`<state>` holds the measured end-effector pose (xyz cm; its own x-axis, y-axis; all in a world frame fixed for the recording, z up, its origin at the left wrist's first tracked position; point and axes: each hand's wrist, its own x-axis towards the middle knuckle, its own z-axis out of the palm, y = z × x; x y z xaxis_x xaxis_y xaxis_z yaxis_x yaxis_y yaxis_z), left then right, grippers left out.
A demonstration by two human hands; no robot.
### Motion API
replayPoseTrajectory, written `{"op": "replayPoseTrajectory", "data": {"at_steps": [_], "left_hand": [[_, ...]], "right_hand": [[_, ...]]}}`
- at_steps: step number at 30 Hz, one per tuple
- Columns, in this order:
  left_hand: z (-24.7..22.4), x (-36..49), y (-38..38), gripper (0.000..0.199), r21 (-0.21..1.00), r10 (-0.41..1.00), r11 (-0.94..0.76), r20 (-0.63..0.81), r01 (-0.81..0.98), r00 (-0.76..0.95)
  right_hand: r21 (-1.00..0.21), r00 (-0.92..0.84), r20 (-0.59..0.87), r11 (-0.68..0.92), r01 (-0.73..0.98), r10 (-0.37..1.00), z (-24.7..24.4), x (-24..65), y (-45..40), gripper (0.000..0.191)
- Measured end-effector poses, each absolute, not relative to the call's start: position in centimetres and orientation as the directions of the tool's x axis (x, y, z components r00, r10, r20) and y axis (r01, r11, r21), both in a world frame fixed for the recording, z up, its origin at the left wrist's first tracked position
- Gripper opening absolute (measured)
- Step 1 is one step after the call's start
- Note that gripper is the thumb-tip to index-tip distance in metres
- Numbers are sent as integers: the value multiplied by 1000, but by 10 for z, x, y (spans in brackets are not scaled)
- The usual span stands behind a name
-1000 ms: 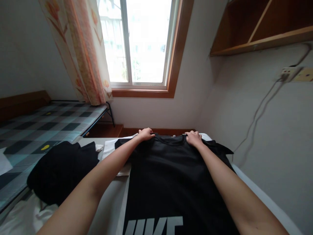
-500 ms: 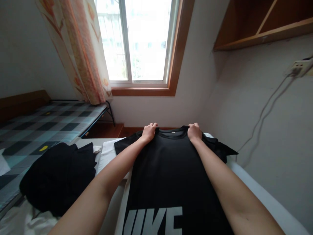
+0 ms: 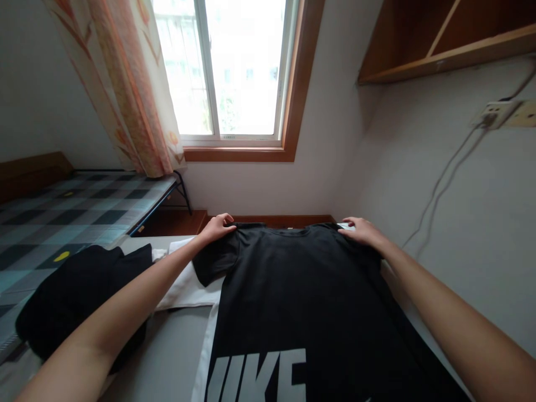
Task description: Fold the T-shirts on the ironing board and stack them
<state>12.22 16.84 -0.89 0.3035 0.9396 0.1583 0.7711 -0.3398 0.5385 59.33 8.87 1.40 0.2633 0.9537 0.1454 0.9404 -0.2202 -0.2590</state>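
Observation:
A black T-shirt (image 3: 288,290) with large light-grey lettering lies spread out in front of me, neckline at the far end. My left hand (image 3: 218,228) pinches its upper edge where the left sleeve meets the shoulder; that sleeve hangs down below my fingers. On the opposite shoulder, my right hand (image 3: 360,231) grips the fabric between thumb and fingers. Beneath the T-shirt, a white cloth (image 3: 195,293) shows along its left side. The right sleeve is partly hidden by my right hand and forearm.
Dark bunched clothing (image 3: 79,290) lies to the left, partly behind my left forearm. Beyond it stands a bed with a checked cover (image 3: 96,209). A curtain (image 3: 125,84) hangs beside the window (image 3: 247,72). A wall shelf (image 3: 410,56) and a plugged-in cable (image 3: 444,178) are on the right.
Both my hands have moved outward from the collar to the shoulders, left hand leftward and right hand rightward. The T-shirt's top is spread wider, and the view has shifted slightly right.

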Motion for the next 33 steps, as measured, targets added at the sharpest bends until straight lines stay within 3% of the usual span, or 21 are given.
{"op": "replayPoseTrajectory", "data": {"at_steps": [3,6,10,12,16,19,25,28,30,33], "left_hand": [[0,96,169,53,685,921,-359,151,633,359],[11,74,163,69,744,928,-287,59,603,369],[18,52,156,69,746,888,-210,-124,631,443],[17,45,156,66,742,903,-182,-134,645,409],[11,44,159,59,699,941,-247,9,671,338],[5,48,157,46,604,936,-316,74,732,343],[-3,60,136,33,341,940,-340,88,877,330],[-6,79,118,28,193,916,-374,229,907,329],[-11,98,103,28,169,865,-465,295,869,406],[-25,125,79,40,184,771,-627,285,757,569]], "right_hand": [[-292,267,-31,-265,919,963,24,622,69,30],[-356,322,-128,-347,868,938,29,633,53,13],[-475,503,-59,-467,745,862,41,629,40,16],[-514,554,40,-458,725,832,51,628,39,23],[-368,581,302,-470,802,755,71,637,41,26],[-290,576,382,-497,818,723,73,645,42,31],[-102,601,273,-598,795,752,41,622,47,41],[-50,473,200,-473,880,858,20,586,50,46],[-2,346,151,-350,937,926,5,559,50,52],[63,222,55,-226,972,973,-16,527,44,63]]}}
